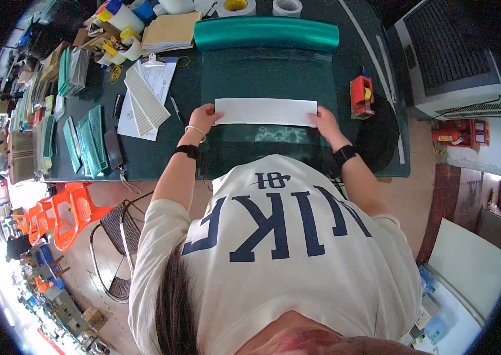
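Note:
A long white rectangular strip [265, 112] lies level across the front of the dark green table, over a sheet of clear film [266, 74]. My left hand [204, 118] pinches its left end between thumb and fingers. At the opposite end, my right hand [326, 122] grips the strip's right edge the same way. The film runs back to a shiny green roll [266, 33] at the far side. Just in front of the strip, a pale patch of curly marks [280, 135] shows on the film. Whether the strip is paper or card, I cannot tell.
Left of my hands are a clipboard [161, 77] with perforated strips [145, 97], a pen [176, 109] and green slatted pieces [92, 142]. A red tape dispenser [362, 96] stands right, near a long metal ruler [389, 89]. Tape rolls [235, 7] sit behind the green roll.

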The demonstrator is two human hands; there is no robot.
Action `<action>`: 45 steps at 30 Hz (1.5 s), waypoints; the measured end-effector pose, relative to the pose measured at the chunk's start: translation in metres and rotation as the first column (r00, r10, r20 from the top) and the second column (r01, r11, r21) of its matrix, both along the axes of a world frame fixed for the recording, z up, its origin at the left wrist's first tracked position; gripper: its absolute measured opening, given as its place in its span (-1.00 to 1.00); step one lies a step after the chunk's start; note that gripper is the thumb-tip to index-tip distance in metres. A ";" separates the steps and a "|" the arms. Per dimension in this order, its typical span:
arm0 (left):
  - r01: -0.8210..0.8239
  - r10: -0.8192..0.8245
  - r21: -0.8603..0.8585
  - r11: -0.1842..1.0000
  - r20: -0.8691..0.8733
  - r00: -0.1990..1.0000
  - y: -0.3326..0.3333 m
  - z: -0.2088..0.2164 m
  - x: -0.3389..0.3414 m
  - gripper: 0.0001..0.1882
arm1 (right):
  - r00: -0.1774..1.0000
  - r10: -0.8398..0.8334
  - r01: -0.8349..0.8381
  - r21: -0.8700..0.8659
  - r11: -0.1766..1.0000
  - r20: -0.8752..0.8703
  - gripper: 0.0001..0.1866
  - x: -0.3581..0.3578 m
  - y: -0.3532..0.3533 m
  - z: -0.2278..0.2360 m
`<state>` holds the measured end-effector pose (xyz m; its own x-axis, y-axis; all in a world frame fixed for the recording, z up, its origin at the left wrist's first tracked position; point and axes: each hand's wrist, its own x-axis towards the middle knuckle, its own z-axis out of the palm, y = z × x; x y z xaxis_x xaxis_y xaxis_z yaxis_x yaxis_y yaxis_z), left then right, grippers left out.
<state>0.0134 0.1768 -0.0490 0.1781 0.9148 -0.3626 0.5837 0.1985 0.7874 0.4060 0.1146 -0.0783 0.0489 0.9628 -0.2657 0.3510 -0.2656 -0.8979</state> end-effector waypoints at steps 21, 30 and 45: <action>-0.148 0.153 -0.074 0.986 0.060 0.986 -0.004 -0.017 0.009 -0.71 | 0.997 -0.038 0.046 -0.140 0.989 0.061 -0.66 -0.003 0.002 -0.002; -0.137 0.141 -0.061 0.989 0.072 0.987 -0.002 -0.016 0.008 -0.68 | 0.997 -0.008 0.013 -0.070 0.997 0.070 -0.66 0.002 0.007 -0.002; -0.123 0.154 0.186 0.975 -0.165 0.974 -0.020 -0.002 0.007 -0.72 | 0.882 -0.094 0.016 0.170 0.985 0.462 -0.71 -0.004 -0.010 0.070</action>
<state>0.0203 0.1566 -0.0508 -0.0079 0.9777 -0.2100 0.6936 0.1566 0.7031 0.4024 0.1046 -0.0082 0.1836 0.9820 -0.0450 0.7284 -0.1667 -0.6646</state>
